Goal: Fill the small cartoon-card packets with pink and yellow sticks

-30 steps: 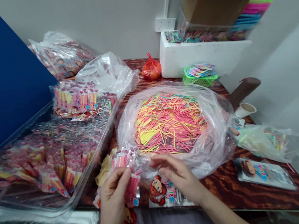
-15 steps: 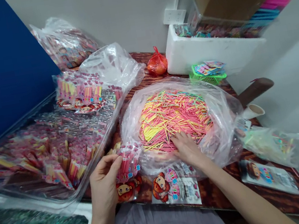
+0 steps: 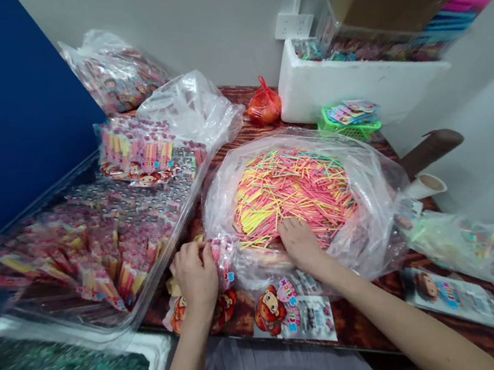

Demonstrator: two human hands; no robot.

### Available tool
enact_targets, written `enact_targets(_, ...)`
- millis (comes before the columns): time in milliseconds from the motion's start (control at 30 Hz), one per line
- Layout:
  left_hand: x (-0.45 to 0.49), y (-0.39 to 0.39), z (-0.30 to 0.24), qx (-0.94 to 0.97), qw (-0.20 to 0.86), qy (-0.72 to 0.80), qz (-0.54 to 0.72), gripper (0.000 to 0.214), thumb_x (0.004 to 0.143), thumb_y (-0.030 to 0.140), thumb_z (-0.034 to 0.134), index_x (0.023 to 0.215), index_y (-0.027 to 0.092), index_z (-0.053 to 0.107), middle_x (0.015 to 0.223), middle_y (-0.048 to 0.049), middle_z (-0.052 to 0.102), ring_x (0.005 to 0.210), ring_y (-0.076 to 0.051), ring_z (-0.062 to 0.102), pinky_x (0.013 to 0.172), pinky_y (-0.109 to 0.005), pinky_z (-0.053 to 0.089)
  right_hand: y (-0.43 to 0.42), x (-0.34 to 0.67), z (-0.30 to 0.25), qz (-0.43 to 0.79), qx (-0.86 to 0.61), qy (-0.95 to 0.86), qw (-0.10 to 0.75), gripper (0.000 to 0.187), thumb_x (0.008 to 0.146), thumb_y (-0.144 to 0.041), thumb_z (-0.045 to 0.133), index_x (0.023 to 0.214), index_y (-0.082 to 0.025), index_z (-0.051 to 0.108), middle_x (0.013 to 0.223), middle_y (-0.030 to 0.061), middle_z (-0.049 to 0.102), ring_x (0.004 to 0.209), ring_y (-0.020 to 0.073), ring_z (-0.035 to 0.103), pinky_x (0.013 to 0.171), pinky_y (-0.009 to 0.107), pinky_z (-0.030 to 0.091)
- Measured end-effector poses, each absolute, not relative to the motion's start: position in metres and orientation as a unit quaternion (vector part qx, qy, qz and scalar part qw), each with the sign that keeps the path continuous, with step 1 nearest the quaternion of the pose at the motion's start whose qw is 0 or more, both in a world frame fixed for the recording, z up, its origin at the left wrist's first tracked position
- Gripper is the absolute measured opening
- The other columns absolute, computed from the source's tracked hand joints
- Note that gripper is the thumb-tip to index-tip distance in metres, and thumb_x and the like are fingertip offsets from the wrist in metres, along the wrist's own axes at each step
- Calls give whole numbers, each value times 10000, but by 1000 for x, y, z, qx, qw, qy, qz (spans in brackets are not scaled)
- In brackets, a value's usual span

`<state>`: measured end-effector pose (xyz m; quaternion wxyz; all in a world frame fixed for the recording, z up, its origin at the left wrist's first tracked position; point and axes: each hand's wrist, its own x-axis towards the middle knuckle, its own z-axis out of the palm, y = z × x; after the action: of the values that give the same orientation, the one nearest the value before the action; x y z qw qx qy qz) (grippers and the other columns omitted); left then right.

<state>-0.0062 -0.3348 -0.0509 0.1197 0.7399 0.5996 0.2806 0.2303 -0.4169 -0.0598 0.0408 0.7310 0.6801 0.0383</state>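
A clear plastic bag (image 3: 373,189) lies rolled open in the middle, heaped with thin pink, yellow and green sticks (image 3: 295,189). My right hand (image 3: 301,242) is at the heap's near edge, fingers curled down among the sticks with the tips hidden. To its left, my left hand (image 3: 196,275) is closed, knuckles up, against a filled packet of pink sticks (image 3: 224,258); its fingertips are out of sight. Beneath that wrist lie printed packets with a red-haired cartoon figure (image 3: 225,308). A flat printed packet (image 3: 292,313) rests at the table's front edge.
At left, a clear tray (image 3: 150,283) holds many filled packets. A white foam box (image 3: 155,345) stands below it. Behind are a red bag (image 3: 265,106), a green basket (image 3: 351,129) and another foam box (image 3: 353,85). Cardboard tubes (image 3: 427,185) lie at right.
My left hand has turned knuckles up and moved right over the packet it was pinching by the edge. My right hand has shifted slightly left among the sticks. The view has moved slightly.
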Motion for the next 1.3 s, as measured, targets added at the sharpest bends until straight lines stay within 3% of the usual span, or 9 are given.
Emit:
enact_targets(133,-10,-336,-48,760,135,579,262,294,932,370,422,1043,182,619,1031,-92,683,965,-284,602,857,-418,422,-422,243,-68,20,743,669,-31,86,870,-147,486,916,-148,559,968,141,611,886,263,501,780,355,350)
enact_targets(267,-14,-344,-35,797,106,545,240,466,947,414,399,1300,124,490,1224,-156,625,1109,-321,565,963,-478,403,-420,264,-67,-87,782,597,-157,160,851,-92,382,829,-192,505,802,69,611,737,214,516,683,312,355)
enact_targets(400,-6,-356,-20,810,75,517,266,492,942,399,434,1347,120,437,1326,-171,553,1230,-323,493,1060,-510,336,-413,286,-58,-222,764,491,-356,43,790,-236,464,751,-228,449,682,-20,551,669,183,522,631,283,376)
enact_targets(567,18,-374,-17,838,108,451,287,404,935,325,479,1309,170,476,1358,-146,522,1273,-290,459,1101,-513,314,-407,305,-50,-423,651,320,-543,213,661,-345,637,704,-225,466,590,-50,564,560,150,554,615,292,446)
enact_targets(767,43,-388,-22,858,195,374,295,304,932,263,480,1223,208,548,1358,-125,511,1270,-281,462,1042,-492,412,-417,318,-35,-515,562,285,-581,240,670,-358,722,761,-194,573,637,14,664,635,204,666,727,378,512)
enact_targets(967,70,-393,-21,857,249,343,292,281,935,228,476,1200,200,562,1319,-121,542,1236,-262,493,1022,-482,436,-445,281,-44,-385,589,357,-614,172,848,-369,593,873,-200,616,869,52,723,919,223,672,944,416,450)
enact_targets(1133,93,-398,-27,853,296,312,295,323,921,202,494,1241,192,537,1285,-115,565,1229,-240,507,1033,-448,439,-459,260,-73,-332,640,353,-596,173,882,-376,541,891,-210,589,862,39,700,840,207,649,867,381,479)
enact_targets(1300,94,-402,-31,850,317,306,289,298,921,201,494,1210,188,563,1257,-117,584,1199,-236,527,1014,-443,450,-466,277,-74,-237,652,310,-650,153,906,-362,516,958,-222,548,812,9,676,823,192,628,855,351,463)
